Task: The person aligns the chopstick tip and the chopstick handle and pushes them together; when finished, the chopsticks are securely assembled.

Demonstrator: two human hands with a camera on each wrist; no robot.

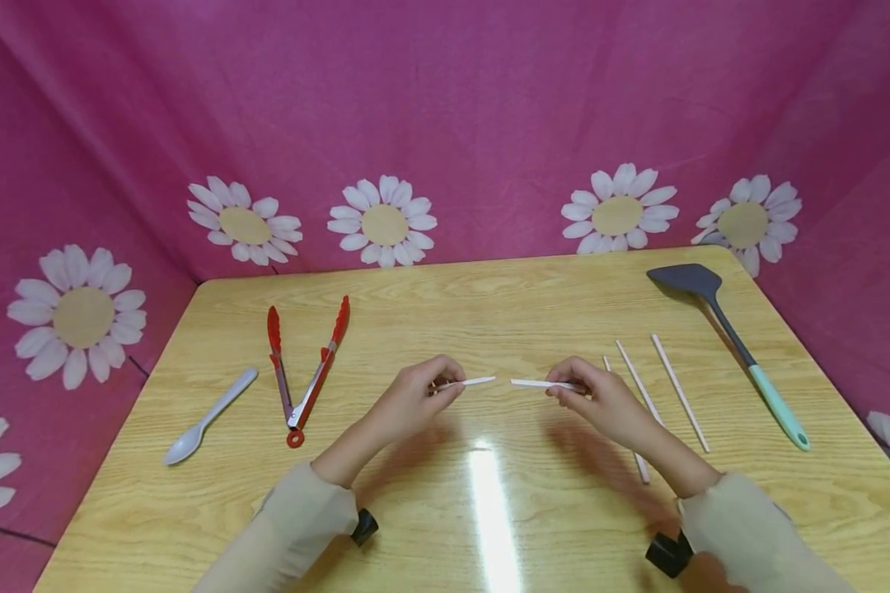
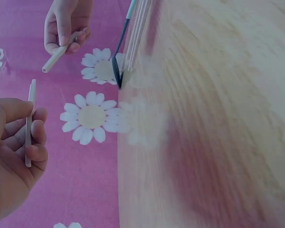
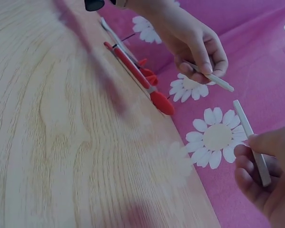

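Note:
My left hand pinches a short white stick between thumb and fingers, above the middle of the table. Facing it, my right hand pinches a second short white stick. The near ends of both sticks point at each other with a small gap between. In the left wrist view the stick in the left hand looks straight and squared, its lower part lying across the curled fingers. The right wrist view shows the other stick held under the right thumb.
Three long thin pale sticks lie right of centre, one partly under the right forearm. A dark turner with a mint handle lies at far right. Open red tongs and a white spoon lie left. Pink flowered cloth surrounds the table.

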